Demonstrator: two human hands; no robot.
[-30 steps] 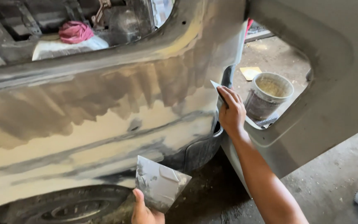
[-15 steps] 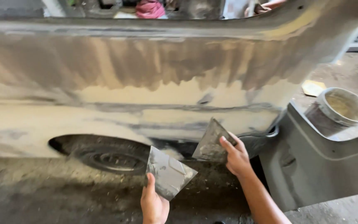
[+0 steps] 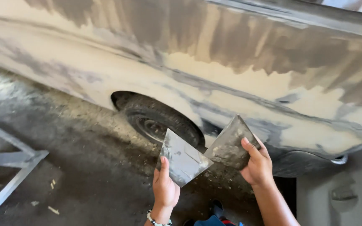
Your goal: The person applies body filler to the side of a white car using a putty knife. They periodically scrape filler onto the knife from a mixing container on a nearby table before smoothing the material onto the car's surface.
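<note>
Head view: the left hand (image 3: pixel 165 186) rises from the bottom edge with a beaded bracelet (image 3: pixel 158 220) at the wrist. Its fingers are closed on the lower corner of a flat, pale grey metal spreader plate (image 3: pixel 184 158), thumb laid up the front face; the fingers behind the plate are hidden. The right hand (image 3: pixel 257 165) pinches a second, darker spreader (image 3: pixel 228 144), thumb pressed on its face near the right corner, the other fingers curled behind it and out of sight. The two plates meet at one edge, the right one's lower left corner touching or just overlapping the left one's right side; which lies on top is hard to make out. Both carry smeared grey filler.

Both plates are held low in front of a car body panel (image 3: pixel 239 79) patched in cream and grey filler, which runs across the whole upper frame and is cut off at top and sides. A dusty tyre (image 3: pixel 160 121) sits in the wheel arch just behind the left plate, its lower part hidden by the plates. The concrete floor (image 3: pixel 76 167) is dark and gritty. A grey metal frame (image 3: pixel 9 167) is cut off at the left edge. Between the forearms at the bottom edge sits something blue and red, too cropped to identify.
</note>
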